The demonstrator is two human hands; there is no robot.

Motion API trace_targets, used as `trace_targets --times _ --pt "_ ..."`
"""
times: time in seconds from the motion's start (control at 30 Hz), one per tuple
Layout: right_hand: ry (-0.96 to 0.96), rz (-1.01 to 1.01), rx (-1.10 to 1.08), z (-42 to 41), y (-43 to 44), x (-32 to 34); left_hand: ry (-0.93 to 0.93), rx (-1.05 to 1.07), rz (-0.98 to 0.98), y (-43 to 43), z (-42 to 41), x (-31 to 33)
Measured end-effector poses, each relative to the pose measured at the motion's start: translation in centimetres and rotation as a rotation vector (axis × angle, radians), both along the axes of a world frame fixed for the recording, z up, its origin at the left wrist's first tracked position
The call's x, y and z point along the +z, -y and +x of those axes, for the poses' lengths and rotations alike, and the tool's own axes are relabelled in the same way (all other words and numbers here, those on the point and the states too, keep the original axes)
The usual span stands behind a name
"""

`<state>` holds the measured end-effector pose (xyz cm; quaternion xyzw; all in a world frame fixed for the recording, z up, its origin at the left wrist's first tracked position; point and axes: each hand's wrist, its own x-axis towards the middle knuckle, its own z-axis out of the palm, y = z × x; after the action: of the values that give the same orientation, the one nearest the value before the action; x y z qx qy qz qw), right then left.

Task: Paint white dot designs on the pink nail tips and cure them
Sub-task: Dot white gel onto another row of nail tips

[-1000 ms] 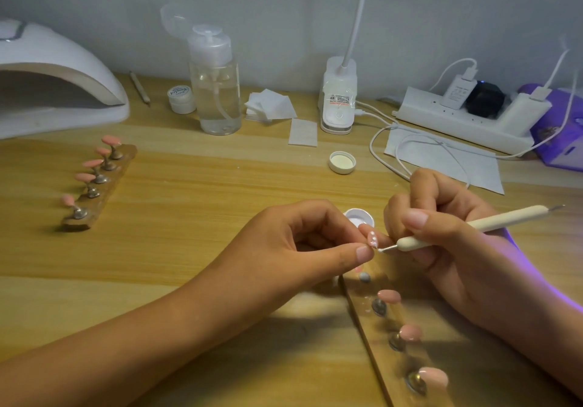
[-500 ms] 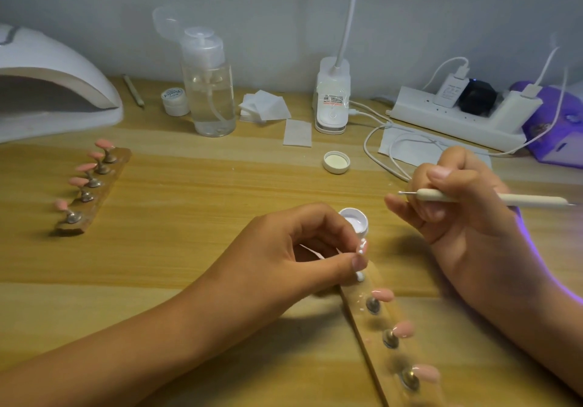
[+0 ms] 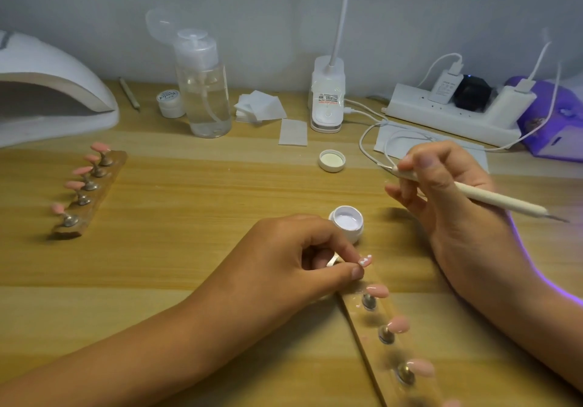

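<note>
Left hand [image 3: 284, 264] pinches one white-dotted pink nail tip [image 3: 365, 261]; right hand [image 3: 441, 192] grips a cream dotting pen [image 3: 492, 200]. The other pink tips [image 3: 399, 324] look plain, and curing seems not yet done.

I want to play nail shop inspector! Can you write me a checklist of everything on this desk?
Surface: wooden table.
Job's things: dotted nail tip; near holder with plain pink tips; far holder with pink tips; open white paint pot; dotting tool; curing lamp far left.
Clutter: pump bottle, loose lid, wipes, small jar.
Hands: left hand pinches the dotted nail tip; right hand holds the dotting tool clear of it.
Cables: white cables trail from the power strip.
Surroundings: grey wall; purple device at right.
</note>
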<state>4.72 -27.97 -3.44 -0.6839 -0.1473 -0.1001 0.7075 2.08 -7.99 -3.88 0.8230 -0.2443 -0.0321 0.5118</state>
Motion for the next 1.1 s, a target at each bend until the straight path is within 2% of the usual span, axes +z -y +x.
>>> trace_targets --times 0.13,0.33,0.43,0.8,0.87,0.9,1.0,1.1 --pt "0.053 -0.166 -0.042 0.0 0.3 0.1 0.119 -0.025 0.106 -0.6 -0.5 0.0" --pt "0.104 -0.237 -0.049 -0.1 -0.2 0.2 0.312 -0.081 0.250 -0.8 -1.7 0.1" --pt "0.132 -0.339 -0.029 -0.1 -0.5 0.1 0.362 -0.115 0.304 -0.4 -2.0 0.3" --pt "0.154 -0.466 0.047 -0.1 -0.7 -0.4 0.587 -0.073 0.316 0.2 -2.3 0.5" --pt "0.179 -0.487 0.063 -0.1 -0.7 -0.5 0.531 -0.076 0.212 0.1 -2.3 0.6" --pt "0.189 -0.496 0.068 -0.1 -0.8 -0.5 0.433 -0.063 0.114 -0.1 -2.2 0.6" --pt "0.187 -0.517 0.078 -0.1 -0.8 -0.4 -0.050 -0.011 -0.312 -0.4 -1.2 1.0" --pt "0.155 -0.542 0.094 -0.1 -0.7 -0.4 -0.297 0.115 -0.480 -0.7 0.3 0.8"
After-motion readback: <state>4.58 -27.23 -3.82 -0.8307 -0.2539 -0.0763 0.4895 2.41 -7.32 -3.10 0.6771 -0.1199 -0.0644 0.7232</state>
